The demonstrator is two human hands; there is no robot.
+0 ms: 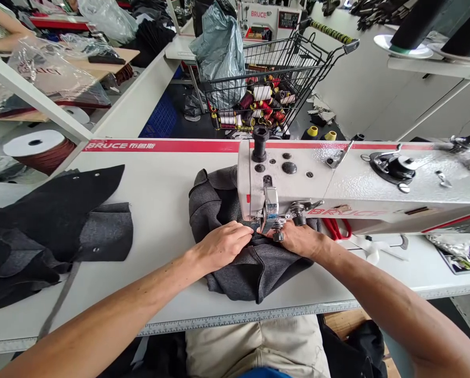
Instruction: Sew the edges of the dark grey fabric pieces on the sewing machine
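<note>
Both hands — left hand [222, 242], right hand [298, 239] — pressed flat, fingers together, on grey woollen fabric piece [254, 273] beneath white sewing machine [337, 184].

Wire trolley [298, 58] of thread spools [258, 105], well beyond the hands. Dark fabric pieces [57, 226] on the bench [159, 178], left of hands. Tape roll [38, 149], far left. Red scissors [339, 228], just right.

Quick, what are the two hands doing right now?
Left hand: fingers curled, pressing down on the grey fabric by the needle.
Right hand: flat on the same fabric under the sewing machine; grip cannot be told.
</note>
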